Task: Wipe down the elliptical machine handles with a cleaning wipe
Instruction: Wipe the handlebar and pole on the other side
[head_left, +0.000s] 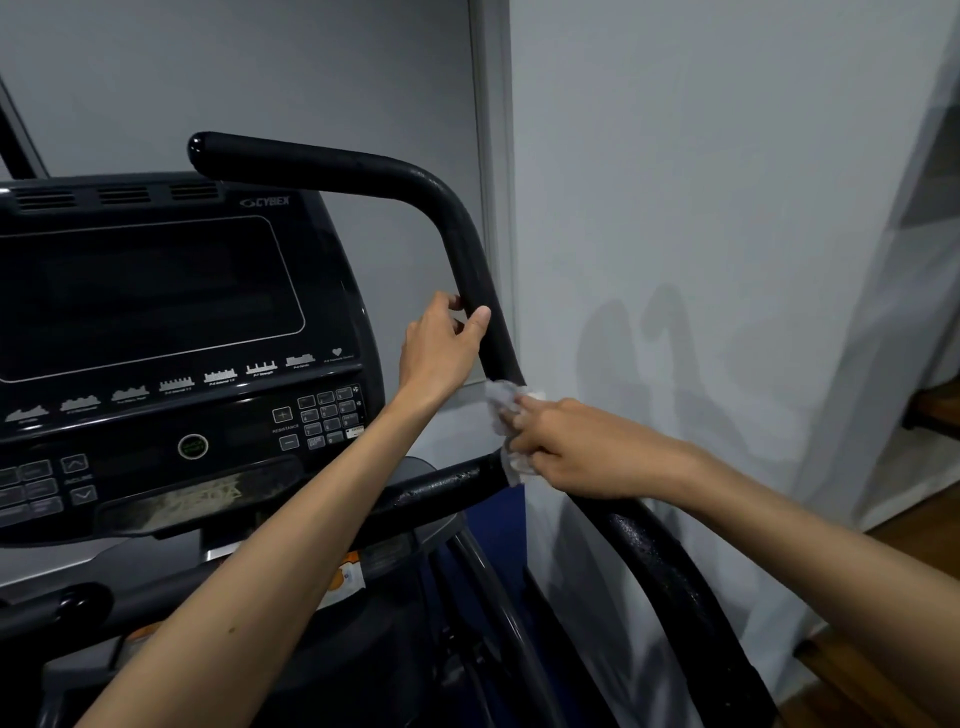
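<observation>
Left hand (441, 353) grips curved black foam handle (470, 249); right hand (563, 449) clamps crumpled white wipe (506, 415), seemingly around it. Wrap fully, drag steadily.

I found the handle (467, 244) matte black, my wipe (506, 415) white, the console (156, 312) black with grey markings, the wall (727, 208) pale grey.

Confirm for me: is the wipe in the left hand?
No, the right hand holds the wipe against the handle, while the left hand grips the handle bare.
</observation>
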